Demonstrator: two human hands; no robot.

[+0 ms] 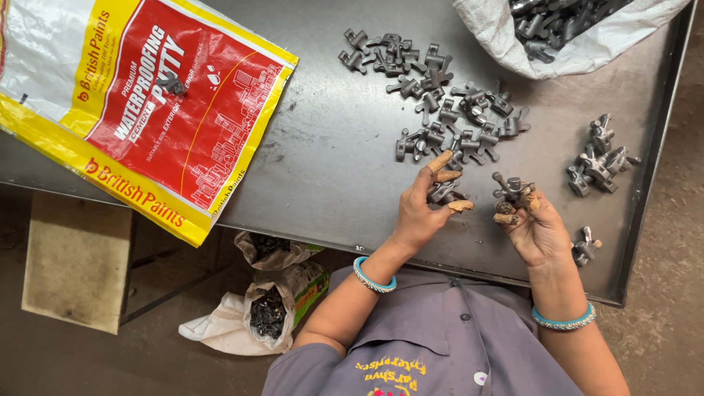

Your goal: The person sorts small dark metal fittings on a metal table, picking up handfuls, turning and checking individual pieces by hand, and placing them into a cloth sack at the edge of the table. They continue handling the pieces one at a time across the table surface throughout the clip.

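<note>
My left hand [422,209], fingertips wrapped in tan tape, grips a small grey metal casting [442,192] at the near edge of a loose pile of similar forked metal parts [440,103] on the dark steel table [330,161]. My right hand [535,227], also taped at the fingertips, holds up another grey metal casting [511,188]. The two hands are close together, about a hand's width apart, above the table's near side. Both wrists wear turquoise bangles.
A small group of castings [600,158] lies at the right, with a single one [585,248] by my right wrist. A white sack of parts [572,29] sits at top right, a red-and-yellow printed bag [147,103] at left. Bags with dark pieces [268,312] stand on the floor.
</note>
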